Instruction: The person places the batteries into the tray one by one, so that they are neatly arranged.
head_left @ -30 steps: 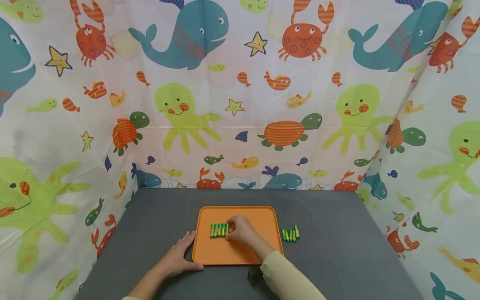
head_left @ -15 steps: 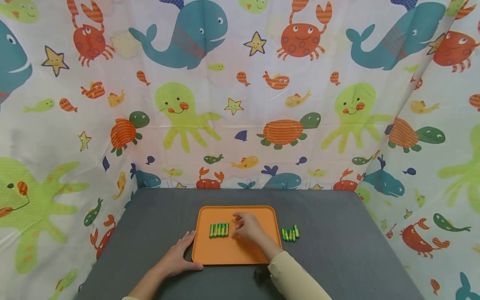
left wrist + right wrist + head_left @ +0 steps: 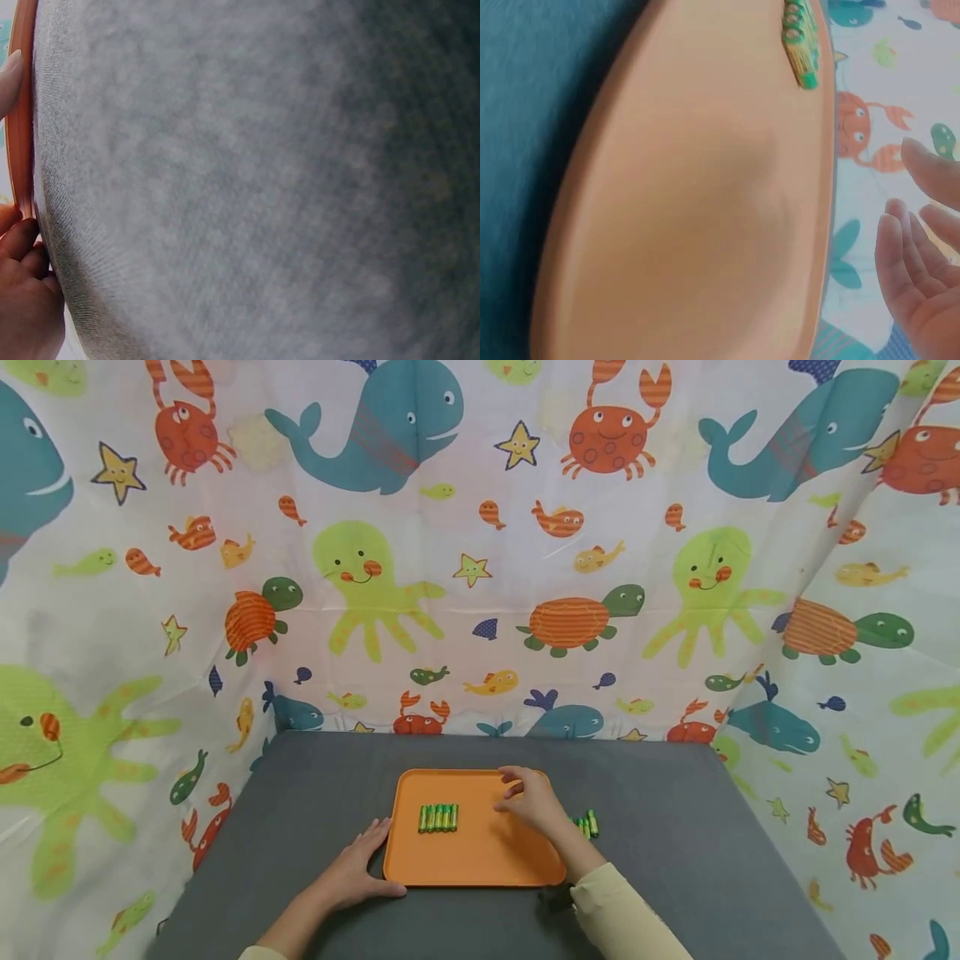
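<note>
An orange tray (image 3: 480,868) lies on the grey table, and a side-by-side row of several green-and-yellow batteries (image 3: 438,818) sits on its left half. At the tray's left edge rests my left hand (image 3: 354,870), fingers extended and thumb by the near corner; the left wrist view shows fingers (image 3: 19,240) against the orange rim. My right hand (image 3: 536,803) is above the tray's right side with loosely bent fingers and holds nothing. In the right wrist view the same batteries (image 3: 801,45) appear at the top, and the right hand (image 3: 922,262) hangs apart from them.
Just right of the tray lie several more batteries (image 3: 592,823), partly hidden behind the right forearm. The grey table (image 3: 675,860) spreads around the tray. A sea-animal patterned curtain (image 3: 480,635) stands behind and at both sides.
My right hand has let go at the right end of the battery row and moved right, across the tray. The left hand stays at the tray's edge.
</note>
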`<state>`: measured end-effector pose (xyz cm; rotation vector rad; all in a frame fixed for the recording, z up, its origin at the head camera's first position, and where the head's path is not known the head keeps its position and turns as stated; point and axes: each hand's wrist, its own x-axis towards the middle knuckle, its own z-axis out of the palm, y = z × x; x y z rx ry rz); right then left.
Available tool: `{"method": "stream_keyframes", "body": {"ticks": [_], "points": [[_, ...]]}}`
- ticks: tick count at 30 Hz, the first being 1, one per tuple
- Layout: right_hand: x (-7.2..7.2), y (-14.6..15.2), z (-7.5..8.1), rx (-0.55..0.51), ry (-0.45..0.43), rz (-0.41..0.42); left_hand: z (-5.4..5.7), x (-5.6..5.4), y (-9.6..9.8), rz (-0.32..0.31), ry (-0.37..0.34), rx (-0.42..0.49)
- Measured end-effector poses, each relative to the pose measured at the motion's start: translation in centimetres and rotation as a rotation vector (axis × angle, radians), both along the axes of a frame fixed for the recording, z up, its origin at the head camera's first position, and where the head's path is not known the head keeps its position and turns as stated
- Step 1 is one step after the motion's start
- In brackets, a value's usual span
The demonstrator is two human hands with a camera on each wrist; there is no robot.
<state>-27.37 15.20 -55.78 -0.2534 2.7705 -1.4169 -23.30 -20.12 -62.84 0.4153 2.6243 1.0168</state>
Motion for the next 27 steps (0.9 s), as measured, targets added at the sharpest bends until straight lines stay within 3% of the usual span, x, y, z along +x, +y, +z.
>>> {"method": "stream_keyframes", "body": {"ticks": [10,16,27], "points": [[0.8,3.7,0.6,0.075,0.058,-0.043,0.3,-0.1,0.2,0.007,-0.003,-0.027],[1.2,6.7,0.5,0.124,0.028,-0.056,0.6,-0.2,0.0,0.016,-0.001,-0.02],[2.1,14.3,-1.9,0.237,-0.018,-0.061,0.4,-0.2,0.2,0.016,-0.012,-0.032]]}}
